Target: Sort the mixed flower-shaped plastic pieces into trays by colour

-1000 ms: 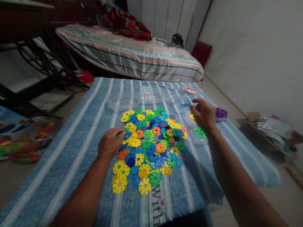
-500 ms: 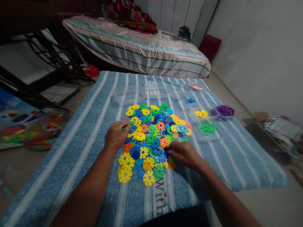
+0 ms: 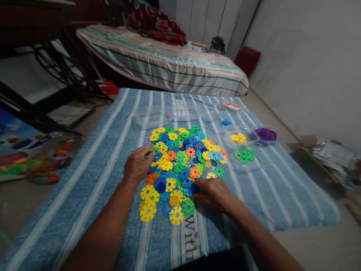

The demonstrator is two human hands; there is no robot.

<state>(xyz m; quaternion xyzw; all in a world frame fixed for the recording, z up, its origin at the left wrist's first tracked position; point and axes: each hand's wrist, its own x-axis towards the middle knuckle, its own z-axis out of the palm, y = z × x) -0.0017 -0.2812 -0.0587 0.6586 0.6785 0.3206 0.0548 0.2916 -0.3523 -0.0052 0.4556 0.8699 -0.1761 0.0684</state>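
A heap of flat plastic snowflake discs [image 3: 180,165] in yellow, blue, green and orange lies on a blue striped cloth [image 3: 107,150]. My left hand [image 3: 138,165] rests curled on the heap's left edge, fingers on a green disc. My right hand [image 3: 213,194] lies on the heap's near right corner, fingertips pinching at a dark blue disc; whether it is lifted I cannot tell. To the right, clear trays hold sorted discs: yellow discs [image 3: 238,138], green discs [image 3: 244,155], purple discs [image 3: 265,134] and a few blue discs [image 3: 225,122].
An empty clear tray [image 3: 152,119] sits beyond the heap. A bed with a striped cover [image 3: 169,64] stands behind the table. A dark metal frame [image 3: 56,71] and colourful items [image 3: 36,158] lie at the left, a cardboard box [image 3: 324,154] at the right.
My right hand came back from the trays at the far right to the near right corner of the heap. My left hand stayed at the heap's left edge.
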